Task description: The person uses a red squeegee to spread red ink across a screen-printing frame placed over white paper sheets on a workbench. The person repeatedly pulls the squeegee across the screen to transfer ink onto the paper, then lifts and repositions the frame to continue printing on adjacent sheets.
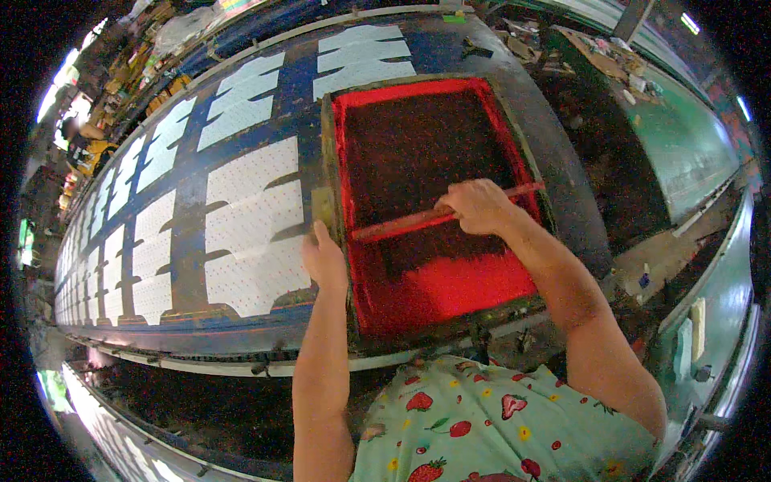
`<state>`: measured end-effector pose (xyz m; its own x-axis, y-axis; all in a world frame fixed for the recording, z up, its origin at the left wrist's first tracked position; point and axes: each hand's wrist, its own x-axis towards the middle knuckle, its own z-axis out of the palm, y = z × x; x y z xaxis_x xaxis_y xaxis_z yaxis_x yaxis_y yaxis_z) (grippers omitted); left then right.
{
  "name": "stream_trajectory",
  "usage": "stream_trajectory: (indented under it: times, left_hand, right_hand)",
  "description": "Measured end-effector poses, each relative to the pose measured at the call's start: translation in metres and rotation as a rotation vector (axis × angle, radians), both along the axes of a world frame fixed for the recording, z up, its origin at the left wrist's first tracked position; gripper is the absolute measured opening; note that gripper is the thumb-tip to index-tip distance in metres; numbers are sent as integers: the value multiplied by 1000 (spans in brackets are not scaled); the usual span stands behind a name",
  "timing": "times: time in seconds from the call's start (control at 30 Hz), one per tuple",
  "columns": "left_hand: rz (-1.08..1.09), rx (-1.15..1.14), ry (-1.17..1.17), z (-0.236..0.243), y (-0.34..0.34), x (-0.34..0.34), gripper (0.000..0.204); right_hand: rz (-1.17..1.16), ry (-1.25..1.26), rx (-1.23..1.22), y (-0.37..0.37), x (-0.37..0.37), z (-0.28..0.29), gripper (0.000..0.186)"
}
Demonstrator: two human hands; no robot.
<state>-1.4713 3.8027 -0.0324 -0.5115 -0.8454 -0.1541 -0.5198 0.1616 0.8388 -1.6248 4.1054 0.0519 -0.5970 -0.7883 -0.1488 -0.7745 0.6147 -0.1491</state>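
Note:
A screen-printing frame (328,153) lies tilted slightly on the long table before me, its dark mesh bordered in red ink. My right hand (480,206) is closed over a long red-stained squeegee (401,226), which spans the mesh from side to side. Bright red ink (470,283) is spread over the near part of the mesh. At the frame's left rail, my left hand (325,259) grips the edge with its thumb up; its other fingers are partly hidden. Just left of that hand lies a white cut fabric piece (255,217) with small printed dots.
More white cut pieces (365,56) run in two rows along the dark table (183,197). Another person (84,149) is at the far left. A green-topped table (683,132) stands at the right, past a dark gap. A pale rail (241,368) follows the near edge.

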Motion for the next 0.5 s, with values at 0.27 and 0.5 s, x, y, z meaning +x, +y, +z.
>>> stream_trajectory:
  times: [0.27, 0.5]
  left_hand:
    - [-97, -100, 82, -1, -1, 1, 71]
    - [-50, -87, -16, 6, 0, 4, 70]
  right_hand:
    - [2, 26, -41, 52, 150, -1, 40]
    - [22, 78, -216, 65, 209, -3, 57]
